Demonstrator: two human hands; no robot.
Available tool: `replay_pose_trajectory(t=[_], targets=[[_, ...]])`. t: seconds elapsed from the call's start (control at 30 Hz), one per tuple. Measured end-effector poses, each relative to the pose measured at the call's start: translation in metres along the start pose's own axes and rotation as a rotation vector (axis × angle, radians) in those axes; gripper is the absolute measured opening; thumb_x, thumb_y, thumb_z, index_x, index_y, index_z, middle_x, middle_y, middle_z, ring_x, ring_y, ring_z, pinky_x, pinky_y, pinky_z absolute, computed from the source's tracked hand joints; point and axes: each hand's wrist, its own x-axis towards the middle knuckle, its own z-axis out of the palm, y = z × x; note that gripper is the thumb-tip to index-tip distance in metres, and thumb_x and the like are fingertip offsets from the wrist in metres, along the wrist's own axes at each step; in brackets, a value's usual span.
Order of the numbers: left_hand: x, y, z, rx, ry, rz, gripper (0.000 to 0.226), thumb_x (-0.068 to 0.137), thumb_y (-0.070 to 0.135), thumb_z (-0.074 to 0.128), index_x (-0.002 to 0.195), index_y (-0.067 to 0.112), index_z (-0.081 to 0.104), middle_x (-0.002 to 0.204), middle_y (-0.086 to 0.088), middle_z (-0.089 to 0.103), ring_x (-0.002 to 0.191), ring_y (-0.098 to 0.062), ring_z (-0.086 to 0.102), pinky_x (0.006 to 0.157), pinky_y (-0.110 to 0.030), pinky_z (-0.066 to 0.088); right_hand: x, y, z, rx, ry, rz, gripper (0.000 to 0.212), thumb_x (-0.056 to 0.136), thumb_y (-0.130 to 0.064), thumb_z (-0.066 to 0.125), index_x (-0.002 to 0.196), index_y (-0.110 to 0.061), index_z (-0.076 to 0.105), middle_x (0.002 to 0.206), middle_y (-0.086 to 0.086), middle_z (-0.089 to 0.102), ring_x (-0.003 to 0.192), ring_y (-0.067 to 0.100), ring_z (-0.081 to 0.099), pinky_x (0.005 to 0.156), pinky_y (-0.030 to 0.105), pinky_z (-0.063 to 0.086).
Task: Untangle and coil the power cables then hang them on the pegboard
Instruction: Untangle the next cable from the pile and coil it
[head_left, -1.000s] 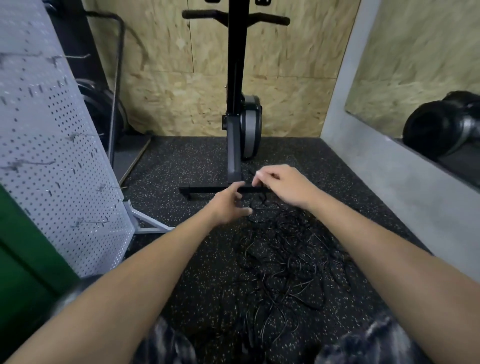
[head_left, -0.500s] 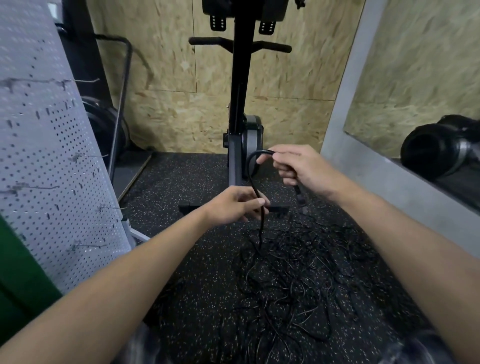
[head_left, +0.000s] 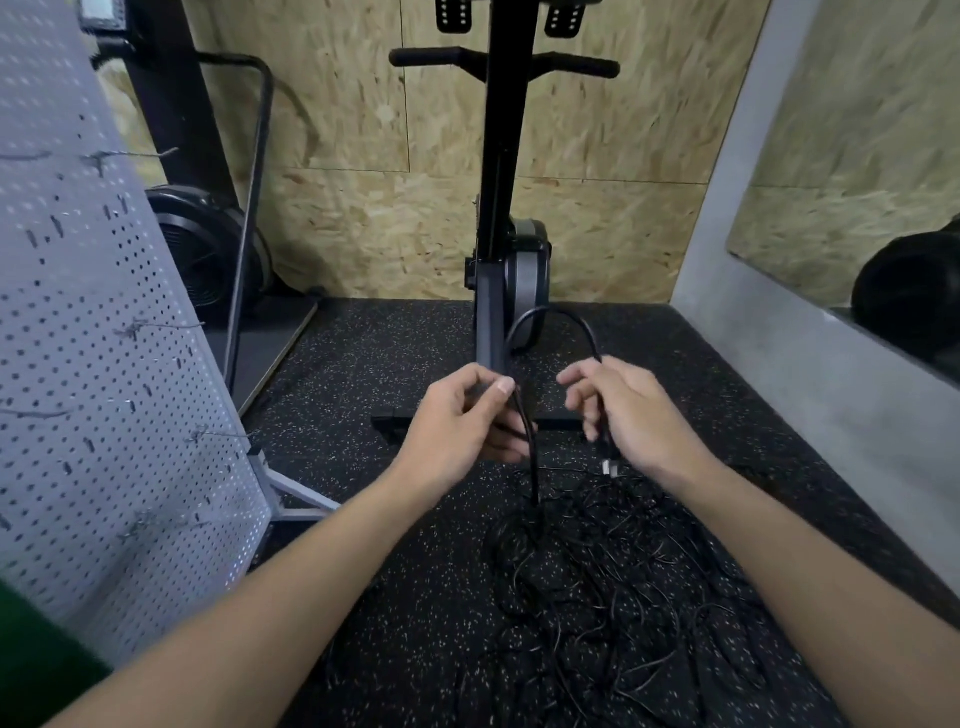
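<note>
Nearest you, a tangled heap of thin black power cables (head_left: 597, 597) is lying on the speckled black rubber floor (head_left: 395, 597) between your outstretched forearms. Just beyond it, your left hand (head_left: 457, 421) is pinching one black cable (head_left: 533, 470) between thumb and curled fingers, while your right hand (head_left: 631, 410) is gripping it with curled fingers near its dangling plug end (head_left: 609, 466). The cable is arching between both hands. A white perforated metal pegboard (head_left: 104, 364) is leaning at your left, and a black upright exercise machine (head_left: 500, 208) is standing before the chipboard wall (head_left: 353, 234).
</note>
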Motion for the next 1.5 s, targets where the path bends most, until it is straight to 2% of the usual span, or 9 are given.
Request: replay_pose_trajectory(t=[0.23,0.43,0.6,0.8,0.97,1.17,1.33,1.4,1.5], targets=[[0.025,-0.025,0.01,0.114,0.079,-0.02,0.022,0.103,0.02,0.066,0.093,0.001,0.073,0.085,-0.017,0.076,0.075,-0.023,0.073,0.074,-0.036,0.065,0.006,0.032,0.002,0.048,-0.13,0.077,0.03,0.112,-0.027,0.044,0.133,-0.027,0.065,0.097,0.008,0.077,0.078,0.018,0.073,0.077,0.041,0.063],[0.042,-0.032,0.017,0.27,0.054,0.063,0.018,0.098,0.027,0.073,0.086,0.016,0.082,0.077,-0.004,0.076,0.069,-0.009,0.065,0.072,-0.029,0.054,0.011,0.037,0.005,0.028,-0.268,0.136,0.033,0.114,-0.029,0.037,0.117,-0.018,0.068,0.096,0.0,0.081,0.087,0.017,0.078,0.08,0.033,0.062],[0.053,-0.039,0.021,0.29,0.069,0.102,0.012,0.098,0.032,0.072,0.101,0.023,0.08,0.092,0.004,0.078,0.089,-0.011,0.073,0.086,-0.027,0.056,0.023,0.049,0.011,0.083,-0.212,0.131,0.038,0.114,-0.029,0.036,0.094,-0.011,0.063,0.066,-0.003,0.061,0.068,0.016,0.064,0.084,0.037,0.059],[0.061,-0.074,0.018,0.476,-0.423,-0.112,0.024,0.098,0.042,0.069,0.116,0.027,0.073,0.111,0.01,0.076,0.107,-0.008,0.071,0.101,-0.032,0.054,0.042,0.053,-0.004,0.639,-0.075,0.251,0.03,0.114,-0.026,0.034,0.092,-0.011,0.05,0.066,-0.004,0.039,0.061,0.012,0.04,0.063,0.028,0.048],[0.061,-0.084,0.019,0.74,-0.54,0.007,0.02,0.093,0.033,0.078,0.11,0.029,0.068,0.108,0.012,0.072,0.104,-0.002,0.067,0.099,-0.027,0.051,0.038,0.05,-0.01,0.681,-0.1,0.237,0.029,0.114,-0.024,0.035,0.094,-0.011,0.049,0.069,-0.001,0.043,0.061,0.015,0.047,0.065,0.033,0.054],[0.05,-0.104,0.017,0.897,-0.613,-0.169,0.008,0.099,0.03,0.068,0.098,0.032,0.06,0.098,0.007,0.072,0.097,-0.016,0.068,0.096,-0.044,0.055,0.037,0.041,-0.026,0.77,0.011,0.228,0.028,0.114,-0.026,0.036,0.094,-0.013,0.051,0.067,-0.005,0.039,0.056,0.011,0.036,0.057,0.028,0.044],[0.053,-0.103,-0.001,1.001,-0.591,-0.251,0.032,0.1,0.009,0.059,0.109,0.038,0.066,0.106,0.01,0.072,0.099,-0.016,0.07,0.091,-0.041,0.059,0.043,0.074,-0.041,0.163,0.224,0.26,0.033,0.114,-0.026,0.036,0.095,-0.01,0.058,0.06,-0.007,0.042,0.049,0.009,0.04,0.058,0.036,0.043],[0.054,-0.1,-0.003,0.992,-0.562,-0.258,0.014,0.103,0.023,0.063,0.115,0.029,0.069,0.108,0.006,0.069,0.096,-0.016,0.069,0.084,-0.033,0.058,0.042,0.086,-0.048,-0.035,0.216,0.257,0.034,0.113,-0.028,0.036,0.099,-0.012,0.062,0.063,-0.007,0.047,0.053,0.011,0.047,0.063,0.04,0.047],[0.055,-0.093,-0.003,0.972,-0.45,-0.179,0.029,0.107,0.045,0.052,0.114,0.021,0.068,0.106,0.001,0.06,0.093,-0.017,0.063,0.081,-0.032,0.053,0.036,0.088,-0.053,-0.251,0.141,0.27,0.032,0.112,-0.034,0.035,0.107,-0.021,0.064,0.072,-0.004,0.057,0.063,0.014,0.058,0.062,0.036,0.048]])
